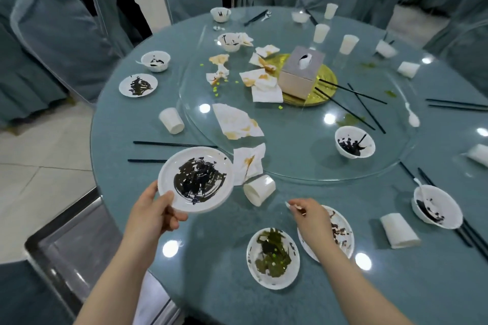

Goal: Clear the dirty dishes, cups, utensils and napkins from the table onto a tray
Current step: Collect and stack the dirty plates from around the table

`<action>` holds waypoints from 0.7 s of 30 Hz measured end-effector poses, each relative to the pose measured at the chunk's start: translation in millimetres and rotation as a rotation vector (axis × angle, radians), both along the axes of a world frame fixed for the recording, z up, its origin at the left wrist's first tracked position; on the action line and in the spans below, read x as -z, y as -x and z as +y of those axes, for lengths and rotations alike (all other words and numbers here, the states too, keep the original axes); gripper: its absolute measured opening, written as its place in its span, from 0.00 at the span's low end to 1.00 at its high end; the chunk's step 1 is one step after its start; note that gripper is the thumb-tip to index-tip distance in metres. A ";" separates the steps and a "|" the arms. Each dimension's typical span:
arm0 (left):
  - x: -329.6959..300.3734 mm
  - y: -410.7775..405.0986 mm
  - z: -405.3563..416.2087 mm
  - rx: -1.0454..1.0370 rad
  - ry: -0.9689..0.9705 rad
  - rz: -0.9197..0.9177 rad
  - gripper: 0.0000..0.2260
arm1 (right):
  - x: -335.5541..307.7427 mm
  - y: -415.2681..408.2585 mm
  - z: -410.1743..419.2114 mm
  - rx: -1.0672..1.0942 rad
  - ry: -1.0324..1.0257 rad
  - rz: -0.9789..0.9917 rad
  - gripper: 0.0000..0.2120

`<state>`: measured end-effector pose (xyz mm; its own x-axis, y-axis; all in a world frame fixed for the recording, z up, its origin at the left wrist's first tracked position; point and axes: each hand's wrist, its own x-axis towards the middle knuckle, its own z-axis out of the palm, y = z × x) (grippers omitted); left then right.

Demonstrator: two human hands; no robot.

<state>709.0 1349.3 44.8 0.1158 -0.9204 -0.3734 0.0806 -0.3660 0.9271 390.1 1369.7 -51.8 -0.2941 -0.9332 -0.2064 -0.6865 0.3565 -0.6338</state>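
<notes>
My left hand (155,212) grips the near rim of a white plate (196,179) smeared with dark sauce, held above the table's near-left edge. Pinched in my right hand (311,215) is a small white utensil (287,204), above a second dirty plate (340,235) that the hand partly hides. A third plate (273,258) with green leftovers lies near the front edge. A tipped paper cup (258,190) lies between my hands. A metal tray (68,248) stands low at the left, beside the table.
The round table (126,166) bears a glass turntable (303,166) with stained napkins (237,121), a tissue box (301,74) and black chopsticks (351,103). Dirty bowls (355,145), several cups (171,120) and more plates ring the edge. Covered chairs (63,34) surround it.
</notes>
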 end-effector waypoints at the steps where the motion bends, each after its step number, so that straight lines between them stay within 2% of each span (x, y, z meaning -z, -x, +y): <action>1: -0.1 -2.7 -1.0 0.001 -0.002 -0.001 0.12 | 1.6 -5.0 -2.6 -0.044 -0.037 0.036 0.11; 4: 0.5 -10.1 -3.8 0.009 -0.010 -0.008 0.11 | 3.6 -15.7 -4.1 -0.058 -0.121 0.011 0.16; 7: 1.6 -13.5 -6.2 0.017 -0.012 -0.003 0.11 | 3.0 -9.8 5.9 0.040 -0.096 -0.016 0.18; 13: 3.7 -8.5 -12.1 0.061 -0.019 0.021 0.12 | 13.8 35.6 56.5 0.492 -0.112 0.122 0.13; 17: 3.2 -0.1 -13.8 0.106 -0.025 0.023 0.11 | 30.8 49.0 92.4 0.662 -0.236 0.066 0.24; 18: 3.0 2.0 -14.1 0.117 -0.027 0.020 0.12 | 33.5 47.7 97.0 0.691 -0.246 0.042 0.24; 21: 2.1 7.8 -13.6 0.146 -0.030 0.006 0.12 | 37.7 42.9 98.0 0.730 -0.226 -0.042 0.16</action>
<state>701.3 1335.7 42.7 -0.0204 -0.9158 -0.4011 0.0299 -0.4016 0.9153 347.1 1467.7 -89.5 -0.8079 -0.4383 -0.3938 -0.2037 0.8349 -0.5113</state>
